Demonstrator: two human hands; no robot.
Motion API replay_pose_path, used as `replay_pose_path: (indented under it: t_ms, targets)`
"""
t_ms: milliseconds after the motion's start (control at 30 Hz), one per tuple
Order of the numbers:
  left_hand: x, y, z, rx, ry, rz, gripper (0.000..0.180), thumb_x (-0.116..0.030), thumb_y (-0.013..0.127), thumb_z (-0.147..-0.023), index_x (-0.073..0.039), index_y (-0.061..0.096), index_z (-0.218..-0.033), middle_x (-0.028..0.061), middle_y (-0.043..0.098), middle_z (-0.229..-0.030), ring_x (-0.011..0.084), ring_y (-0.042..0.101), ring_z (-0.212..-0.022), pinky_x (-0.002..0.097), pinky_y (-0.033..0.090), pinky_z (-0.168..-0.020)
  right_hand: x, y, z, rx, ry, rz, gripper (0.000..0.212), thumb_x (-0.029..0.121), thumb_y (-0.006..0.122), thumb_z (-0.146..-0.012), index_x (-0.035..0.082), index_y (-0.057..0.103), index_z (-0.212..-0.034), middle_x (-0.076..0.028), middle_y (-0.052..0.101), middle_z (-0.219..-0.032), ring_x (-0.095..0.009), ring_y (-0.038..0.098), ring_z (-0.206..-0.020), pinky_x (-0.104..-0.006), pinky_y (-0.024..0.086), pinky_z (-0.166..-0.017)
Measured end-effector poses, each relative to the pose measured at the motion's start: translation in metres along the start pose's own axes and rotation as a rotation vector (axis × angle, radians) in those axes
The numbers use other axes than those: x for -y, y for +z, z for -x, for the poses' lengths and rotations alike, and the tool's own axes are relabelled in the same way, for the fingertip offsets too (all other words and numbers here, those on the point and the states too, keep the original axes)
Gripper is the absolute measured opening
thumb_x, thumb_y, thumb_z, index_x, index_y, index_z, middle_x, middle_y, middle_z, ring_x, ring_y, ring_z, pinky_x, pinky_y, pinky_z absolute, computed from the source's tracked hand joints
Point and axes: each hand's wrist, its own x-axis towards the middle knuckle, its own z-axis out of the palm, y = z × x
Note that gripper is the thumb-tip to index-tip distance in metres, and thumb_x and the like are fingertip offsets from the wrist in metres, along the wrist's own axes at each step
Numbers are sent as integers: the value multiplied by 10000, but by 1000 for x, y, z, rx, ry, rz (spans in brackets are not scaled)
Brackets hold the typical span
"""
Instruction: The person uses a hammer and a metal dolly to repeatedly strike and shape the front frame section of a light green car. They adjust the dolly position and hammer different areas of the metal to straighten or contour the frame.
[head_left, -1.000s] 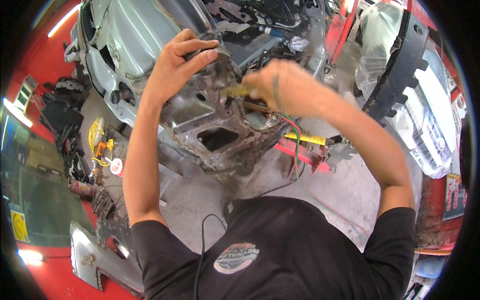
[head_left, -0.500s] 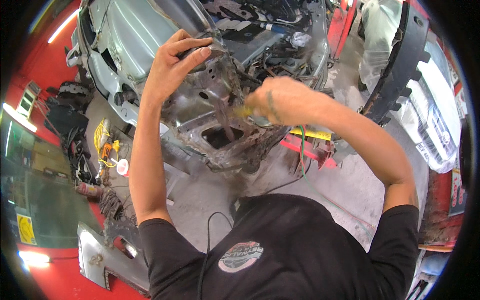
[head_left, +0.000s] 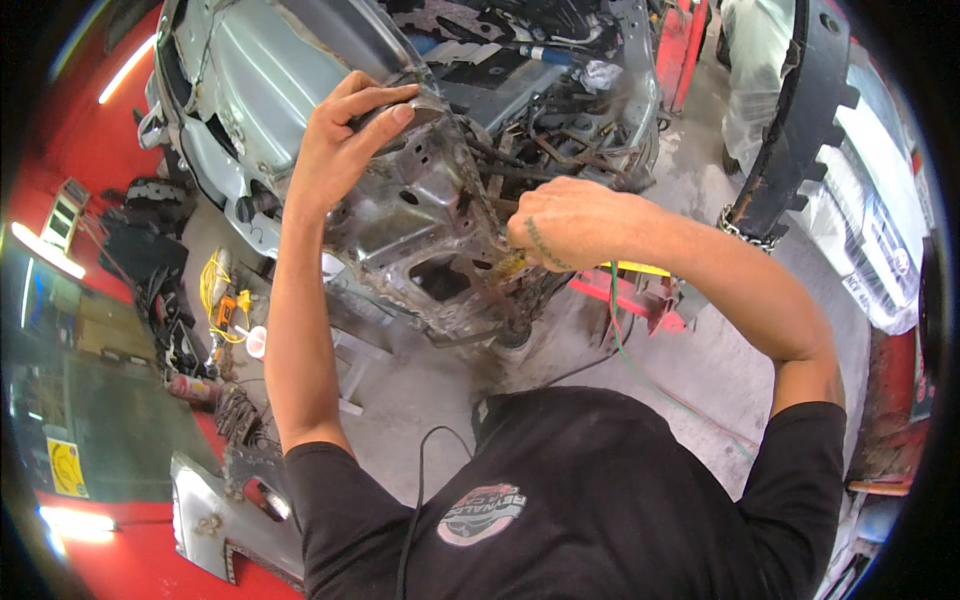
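Ahead of me is a stripped car front, with a bare, dirty metal inner panel [head_left: 410, 215] pierced by several holes. My left hand [head_left: 345, 130] holds the upper end of this panel, fingers bent over its edge and thumb on the near side. Lower on the right, my right hand [head_left: 565, 225] is closed in a fist beside the panel's edge. From the fist a tool with a yellow part [head_left: 512, 266] reaches down against the metal, near a large squarish opening. Its working end is blurred and mostly hidden, so its kind is unclear.
Behind the panel are the silver bonnet [head_left: 255, 90] and the engine bay [head_left: 540, 100]. A red stand [head_left: 640, 300] and a green hose [head_left: 625, 350] lie right. A dark bumper bar [head_left: 800, 120] stands farther right. A yellow cable [head_left: 213, 285] and loose fender [head_left: 205, 520] are left.
My right hand has moved slightly down, and the yellow part has dropped lower along the panel's edge. The left hand keeps its hold. The whole view has shifted a little.
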Motion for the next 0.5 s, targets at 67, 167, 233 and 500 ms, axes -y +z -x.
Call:
replay_pose_path:
  t_ms: [67, 167, 233, 500]
  targets:
    - [0, -2, 1, -22, 15, -7, 315, -237, 783, -954, -29, 794, -1190, 25, 596, -927, 133, 563, -902, 270, 438, -809, -2, -16, -4, -119, 98, -8, 174, 187, 701, -850, 19, 739, -873, -233, 738, -863, -420, 741, -835, -518, 608, -751]
    - [2, -10, 0, 33, 7, -30, 315, -220, 769, -966, -5, 787, -1195, 26, 615, -937, 121, 562, -903, 255, 435, -807, -18, -26, -10, -486, 118, 25, 138, 151, 713, -874, 58, 733, -973, -180, 733, -817, -398, 731, -826, -493, 586, -739]
    - [0, -6, -1, 15, 17, -12, 317, -197, 745, -984, 6, 771, -1227, 30, 611, -969, 127, 555, -944, 253, 425, -855, -20, -8, -6, -437, 92, 8, 143, 165, 716, -885, 57, 733, -978, -188, 731, -821, -409, 726, -834, -496, 585, -745]
    - [0, -7, 3, 40, 20, -31, 315, -195, 741, -985, 6, 771, -1226, 37, 631, -1002, 132, 566, -964, 254, 428, -865, -19, -21, -10, -406, 105, -9, 126, 166, 740, -835, 42, 731, -858, -204, 718, -792, -394, 734, -798, -491, 593, -718]
